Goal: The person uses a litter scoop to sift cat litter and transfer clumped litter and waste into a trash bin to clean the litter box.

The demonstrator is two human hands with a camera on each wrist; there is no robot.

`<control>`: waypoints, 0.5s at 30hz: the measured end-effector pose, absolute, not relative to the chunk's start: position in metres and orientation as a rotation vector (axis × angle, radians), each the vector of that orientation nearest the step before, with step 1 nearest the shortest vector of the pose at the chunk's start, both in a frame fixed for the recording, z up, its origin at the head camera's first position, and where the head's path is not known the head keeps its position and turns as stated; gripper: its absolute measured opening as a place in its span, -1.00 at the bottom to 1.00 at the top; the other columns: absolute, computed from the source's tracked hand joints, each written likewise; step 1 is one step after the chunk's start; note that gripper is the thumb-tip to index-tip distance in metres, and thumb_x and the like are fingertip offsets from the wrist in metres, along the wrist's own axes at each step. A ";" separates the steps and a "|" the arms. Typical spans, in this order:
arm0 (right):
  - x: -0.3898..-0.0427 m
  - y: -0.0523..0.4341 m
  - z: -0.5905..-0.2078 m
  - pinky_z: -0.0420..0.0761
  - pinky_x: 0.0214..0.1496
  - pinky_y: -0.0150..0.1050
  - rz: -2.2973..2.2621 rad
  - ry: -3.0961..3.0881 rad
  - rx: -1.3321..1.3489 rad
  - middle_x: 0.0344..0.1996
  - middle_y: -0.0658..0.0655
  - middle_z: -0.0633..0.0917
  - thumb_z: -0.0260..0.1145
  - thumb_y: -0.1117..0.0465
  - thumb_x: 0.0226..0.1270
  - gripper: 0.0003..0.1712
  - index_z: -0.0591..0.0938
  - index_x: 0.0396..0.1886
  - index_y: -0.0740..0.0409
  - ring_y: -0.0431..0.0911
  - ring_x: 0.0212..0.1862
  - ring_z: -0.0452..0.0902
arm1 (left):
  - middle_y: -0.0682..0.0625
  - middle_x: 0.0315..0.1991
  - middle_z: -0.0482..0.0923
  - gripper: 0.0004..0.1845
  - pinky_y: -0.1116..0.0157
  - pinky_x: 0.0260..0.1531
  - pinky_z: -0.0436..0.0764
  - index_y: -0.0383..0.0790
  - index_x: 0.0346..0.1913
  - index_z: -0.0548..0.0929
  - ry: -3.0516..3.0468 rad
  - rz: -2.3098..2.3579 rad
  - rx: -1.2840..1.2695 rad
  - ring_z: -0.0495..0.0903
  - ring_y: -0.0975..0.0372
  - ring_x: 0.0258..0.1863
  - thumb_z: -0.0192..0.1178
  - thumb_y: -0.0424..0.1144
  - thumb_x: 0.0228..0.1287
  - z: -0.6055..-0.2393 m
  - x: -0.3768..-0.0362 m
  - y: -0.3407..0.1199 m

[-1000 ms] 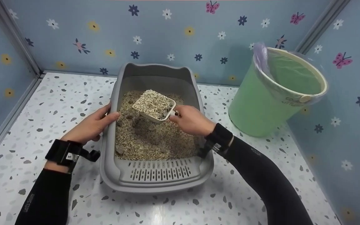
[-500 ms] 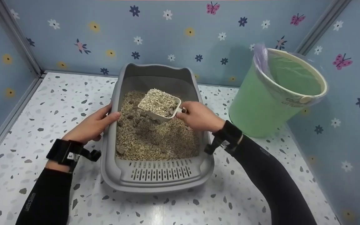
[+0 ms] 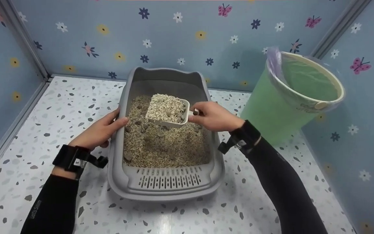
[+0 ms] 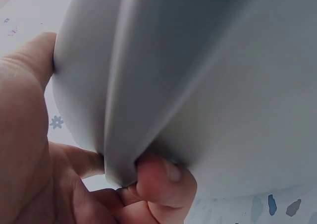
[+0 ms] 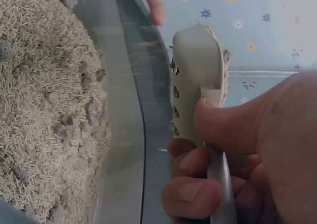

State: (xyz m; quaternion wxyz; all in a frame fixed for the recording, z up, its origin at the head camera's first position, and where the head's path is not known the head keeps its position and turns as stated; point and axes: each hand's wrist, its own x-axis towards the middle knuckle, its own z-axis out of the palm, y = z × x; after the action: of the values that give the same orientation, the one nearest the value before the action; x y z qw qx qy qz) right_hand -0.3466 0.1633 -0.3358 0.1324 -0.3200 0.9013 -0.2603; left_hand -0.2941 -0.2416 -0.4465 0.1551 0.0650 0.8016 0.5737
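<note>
A grey litter box (image 3: 166,196) stands on the floor, holding clumpy pellet litter (image 3: 167,148). My left hand (image 3: 97,132) grips its left rim, thumb on top; in the left wrist view, fingers (image 4: 166,184) curl under the rim's edge. Above the litter, my right hand (image 3: 218,117) holds a pale litter scoop (image 3: 187,112) by its short handle, thumb along it. Pale pellets (image 3: 166,108) are heaped in the scoop. From the right wrist view, the scoop (image 5: 195,60) shows slots along its underside, and the fingers wrap round the handle.
A green trash bin (image 3: 268,110) with a thin bag liner (image 3: 274,61) stands right of the box, near the corner. Blue flowered walls (image 3: 187,35) close off the back and sides. The speckled floor (image 3: 86,198) surrounds the box.
My right hand has moved the loaded scoop to the right and turned it slightly, still over the litter. The left hand keeps its hold on the rim. The head view has shifted a little.
</note>
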 end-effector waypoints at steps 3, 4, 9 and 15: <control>-0.347 0.169 -0.335 0.53 -0.19 -0.10 -0.720 2.618 -0.936 -0.36 0.00 0.60 0.36 0.07 0.70 -0.75 0.75 0.04 0.16 -0.10 -0.34 0.47 | -0.19 -0.08 0.48 -0.09 0.38 -0.64 0.35 0.27 0.87 -0.16 2.296 1.639 0.180 0.23 0.28 -0.56 0.03 0.35 0.73 -0.445 -0.293 -0.242; -0.346 0.176 -0.334 0.54 -0.18 -0.09 -0.707 2.626 -0.935 -0.36 0.01 0.60 0.36 0.08 0.70 -0.77 0.75 0.02 0.16 -0.09 -0.34 0.47 | -0.18 -0.08 0.47 -0.08 0.38 -0.64 0.35 0.26 0.87 -0.16 2.296 1.636 0.181 0.23 0.29 -0.56 0.03 0.35 0.73 -0.445 -0.293 -0.243; -0.342 0.195 -0.328 0.54 -0.16 -0.08 -0.720 2.644 -0.948 -0.37 0.02 0.59 0.34 0.09 0.71 -0.78 0.75 -0.03 0.15 -0.06 -0.32 0.47 | -0.30 0.20 0.46 -0.08 0.37 -0.63 0.31 0.22 0.87 -0.19 2.300 1.626 0.201 0.19 0.29 -0.58 0.02 0.34 0.74 -0.440 -0.296 -0.246; -0.343 0.178 -0.324 0.57 -0.15 -0.06 -0.715 2.624 -0.972 -0.34 0.01 0.61 0.33 0.04 0.73 -0.73 0.73 0.06 0.15 -0.06 -0.30 0.51 | -0.25 0.06 0.49 -0.07 0.37 -0.65 0.33 0.24 0.87 -0.20 2.321 1.612 0.203 0.22 0.28 -0.57 0.01 0.36 0.73 -0.437 -0.298 -0.248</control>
State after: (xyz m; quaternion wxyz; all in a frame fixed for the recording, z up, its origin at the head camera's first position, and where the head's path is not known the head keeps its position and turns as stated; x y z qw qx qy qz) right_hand -0.3432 0.1777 -0.3239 0.1262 -0.3338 0.9013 -0.2455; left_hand -0.2978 -0.2483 -0.4369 0.1537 0.0707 0.8095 0.5623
